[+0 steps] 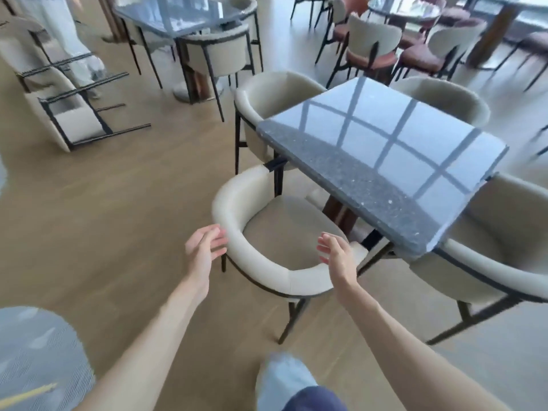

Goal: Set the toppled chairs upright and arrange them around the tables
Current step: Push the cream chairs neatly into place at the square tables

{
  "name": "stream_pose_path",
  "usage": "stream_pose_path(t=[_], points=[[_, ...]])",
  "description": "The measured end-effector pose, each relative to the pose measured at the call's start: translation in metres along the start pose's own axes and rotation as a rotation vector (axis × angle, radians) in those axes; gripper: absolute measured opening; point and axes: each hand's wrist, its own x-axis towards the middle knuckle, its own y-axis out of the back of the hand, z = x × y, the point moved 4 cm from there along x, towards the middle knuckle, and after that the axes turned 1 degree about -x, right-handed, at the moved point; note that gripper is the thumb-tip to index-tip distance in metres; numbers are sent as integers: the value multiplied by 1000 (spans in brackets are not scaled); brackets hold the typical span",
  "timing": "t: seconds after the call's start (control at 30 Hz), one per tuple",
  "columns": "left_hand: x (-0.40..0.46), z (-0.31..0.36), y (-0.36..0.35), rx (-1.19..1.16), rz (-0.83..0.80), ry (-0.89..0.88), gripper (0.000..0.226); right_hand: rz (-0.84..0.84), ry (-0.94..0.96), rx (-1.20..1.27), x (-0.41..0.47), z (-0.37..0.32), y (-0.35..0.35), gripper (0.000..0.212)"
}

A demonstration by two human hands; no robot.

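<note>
Both hands open — left hand (204, 250) and right hand (335, 252) flank the upright cream chair (261, 262); best gripped evenly, slid squarely under the bench (382, 161).

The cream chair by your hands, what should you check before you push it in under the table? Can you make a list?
1. Cream chair upright: ok.
2. Left hand open beside the backrest: ok.
3. Right hand open at the backrest, grip not taken: not ok.
4. Seat faces the dark table: ok.
5. Room under the table by its base: cannot tell.
6. Toppled chairs far left on the floor: not ok.
</note>
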Motion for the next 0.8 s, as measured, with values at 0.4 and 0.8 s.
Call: stream_pose_path(t=[0.4, 0.8], points=[[173, -4, -20, 235, -267, 140, 11, 290, -175, 170, 74, 61, -80, 19], [261, -52, -83, 604, -552, 260, 7, 619, -489, 324, 63, 131, -114, 19]])
